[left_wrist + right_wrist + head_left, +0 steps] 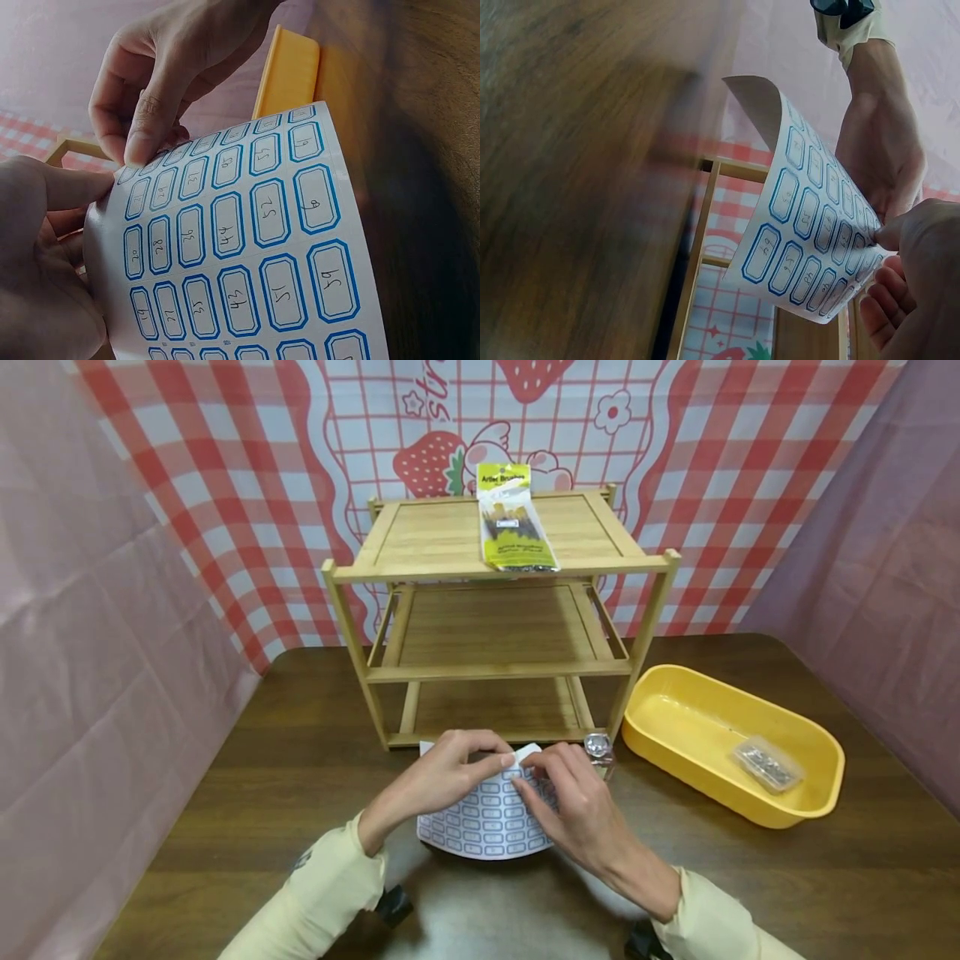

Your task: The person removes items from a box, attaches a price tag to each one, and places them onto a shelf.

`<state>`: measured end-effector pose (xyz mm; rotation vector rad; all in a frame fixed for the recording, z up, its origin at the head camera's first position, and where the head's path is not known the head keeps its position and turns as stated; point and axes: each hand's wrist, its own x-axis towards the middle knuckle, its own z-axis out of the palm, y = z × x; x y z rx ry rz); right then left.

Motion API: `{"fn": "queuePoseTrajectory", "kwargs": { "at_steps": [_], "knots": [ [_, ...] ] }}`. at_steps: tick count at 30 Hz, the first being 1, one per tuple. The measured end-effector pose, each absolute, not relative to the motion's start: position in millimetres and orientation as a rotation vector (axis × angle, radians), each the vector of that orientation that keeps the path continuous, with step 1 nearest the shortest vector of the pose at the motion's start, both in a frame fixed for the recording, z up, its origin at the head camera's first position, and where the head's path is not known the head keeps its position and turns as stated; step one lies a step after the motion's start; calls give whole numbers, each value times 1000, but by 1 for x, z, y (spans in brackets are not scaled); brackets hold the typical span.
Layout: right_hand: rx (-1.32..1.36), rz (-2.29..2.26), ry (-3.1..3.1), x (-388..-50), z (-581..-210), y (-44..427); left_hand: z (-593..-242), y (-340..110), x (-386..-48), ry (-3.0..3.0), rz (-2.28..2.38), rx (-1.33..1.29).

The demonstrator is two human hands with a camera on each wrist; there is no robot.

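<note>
A white sheet of blue-bordered labels (491,833), many with handwritten numbers, is held up in a curve above the table. My left hand (442,777) grips its upper edge between thumb and fingers. At that same edge, close to the left thumb, the thumb and forefinger of my right hand (581,806) pinch the sheet by an end label. In the left wrist view the right hand (184,64) comes in from above, over the label rows. Whether a label is lifted under those fingertips cannot be seen.
A three-tier wooden rack (498,672) stands behind the hands, a packet of artist brushes (517,531) on its top. To the right is a yellow tub (675,735) holding a small clear box (767,766). A glass bottle with a faceted cap (597,746) stands near the rack's front right leg.
</note>
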<state>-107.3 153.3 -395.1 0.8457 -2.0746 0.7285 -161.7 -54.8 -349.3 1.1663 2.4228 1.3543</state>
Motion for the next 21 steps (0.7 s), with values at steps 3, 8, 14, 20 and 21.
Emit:
{"fn": "queuePoseTrajectory", "kwargs": {
  "at_steps": [3, 8, 14, 20, 21],
  "knots": [
    [844, 740, -2081, -107, -395, 153, -349, -55, -161, 2429, 1350, 1167],
    [847, 775, -2091, -108, -396, 154, -349, -54, -161, 2443, 1345, 1196],
    [842, 826, -2101, -108, -394, 153, -350, -55, -160, 2448, 1342, 1194],
    [833, 868, -2088, -107, -391, 152, -349, -54, -159, 2436, 1343, 1149],
    [834, 874, -2087, -107, -390, 152, -349, -54, -159, 2437, 1341, 1150]
  ]
}}
